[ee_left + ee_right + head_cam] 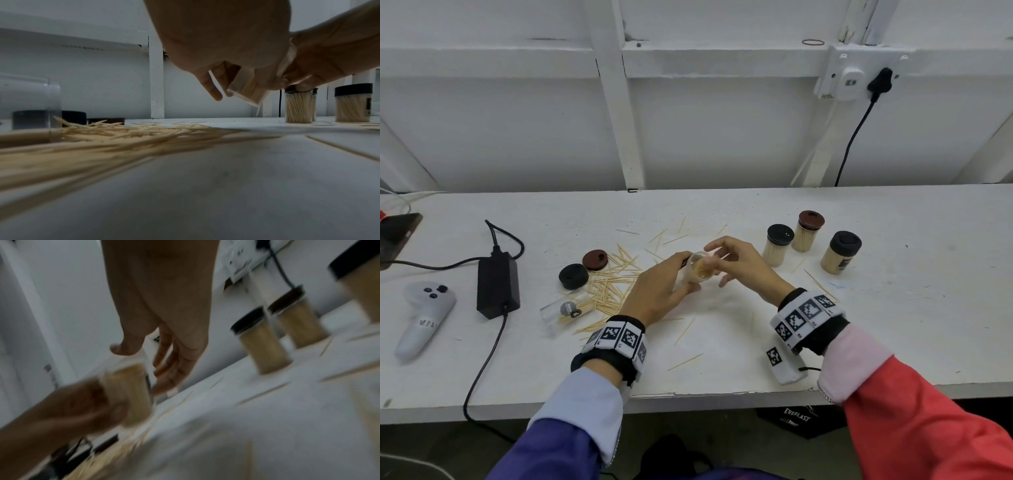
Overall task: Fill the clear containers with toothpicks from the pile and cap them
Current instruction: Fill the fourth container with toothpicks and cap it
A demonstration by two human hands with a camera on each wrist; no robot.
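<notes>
Fingers (681, 257) of left hand (654, 291) curled round a clear container (700, 269), uncapped, tilted, held just above the table (722, 342); mouth faces the camera in the head view, toothpicks packed inside. Right hand (739, 260) just beside the container's far side, fingers spread and loosely bent, holding nothing; whether the fingertips touch the rim I cannot tell. Right wrist view too blurred to settle it.

Left of the hands: toothpick pile (609, 287) spread loose on the table, strays scattered toward the back and near the front edge. A second clear container (563, 310) lies on its side at the pile's left end, mouth toward the pile, some toothpicks inside. Two loose caps behind the pile, black cap (573, 275) and dark red cap (595, 260), side by side.

Right of the hands: three filled containers, upright and capped — black-capped jar (778, 245), red-capped jar (808, 231) just behind it, another black-capped jar (840, 251) a little apart to the right.

Far left: black power adapter (498, 284) with cable, white handheld controller (424, 317). Wall socket (859, 73) with black plug above the table at back right.
</notes>
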